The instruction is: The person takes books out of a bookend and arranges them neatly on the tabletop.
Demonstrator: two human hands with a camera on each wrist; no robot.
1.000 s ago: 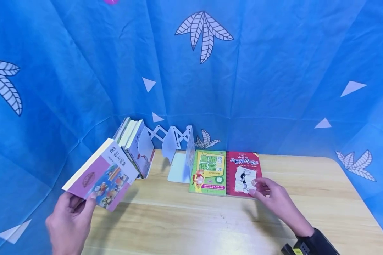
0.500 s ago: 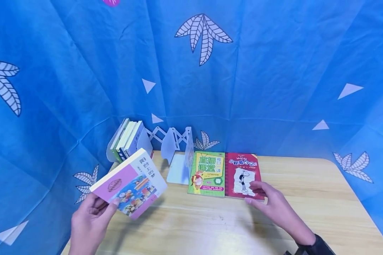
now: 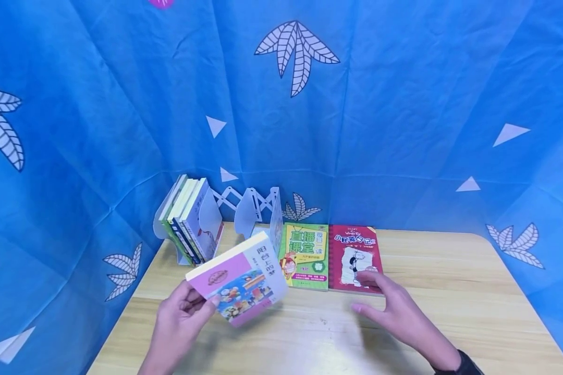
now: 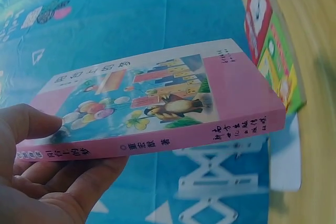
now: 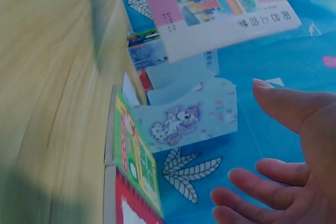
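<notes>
A pink and white book (image 3: pixel 241 281) with a picture of balloons and buildings is held above the table by my left hand (image 3: pixel 180 317). In the left wrist view the thumb lies on its cover and the fingers are underneath, near the spine. My right hand (image 3: pixel 394 310) hovers at the near edge of a red book (image 3: pixel 355 255), thumb and fingers apart, nothing between them. Beside the red book lies a green and yellow book (image 3: pixel 306 255), flat on the table. The raised pink book partly covers a white expandable book rack (image 3: pixel 246 208) in the head view.
Several books (image 3: pixel 187 219) stand upright, leaning slightly, in the rack's left section. The rack's right end panel (image 5: pixel 189 114) carries a pony picture. A blue curtain (image 3: pixel 403 104) with leaf prints hangs behind the wooden table (image 3: pixel 450 291).
My left hand has carried the pink book rightward, away from the upright books and in front of the rack. My right hand has drawn slightly back and left, its thumb and fingers spreading.
</notes>
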